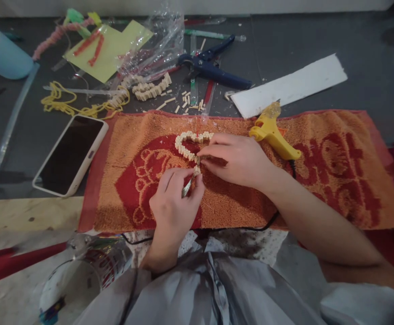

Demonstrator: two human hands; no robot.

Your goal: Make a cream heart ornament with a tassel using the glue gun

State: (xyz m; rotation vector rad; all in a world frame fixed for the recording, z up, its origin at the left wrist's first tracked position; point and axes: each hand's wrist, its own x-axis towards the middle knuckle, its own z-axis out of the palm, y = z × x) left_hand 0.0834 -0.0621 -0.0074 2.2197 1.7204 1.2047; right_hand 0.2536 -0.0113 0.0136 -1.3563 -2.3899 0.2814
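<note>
A curved chain of small cream stick pieces (187, 143) lies on an orange and red towel (335, 162). My left hand (173, 203) is closed in a pinch round thin metal tweezers (187, 186), whose tip meets the chain's lower end. My right hand (239, 158) rests on the towel with its fingers pressed together on the chain near that same end. A yellow glue gun (274, 133) lies on the towel just behind my right hand, its black cord running under my right forearm.
A white phone (71, 154) lies left of the towel. Behind are loose cream pieces (151, 89), blue cutters (213, 67), clear plastic wrap (156, 49), yellow cord (71, 106), yellow paper (105, 47) and a white strip (289, 85). A clear jar (81, 275) lies near my left knee.
</note>
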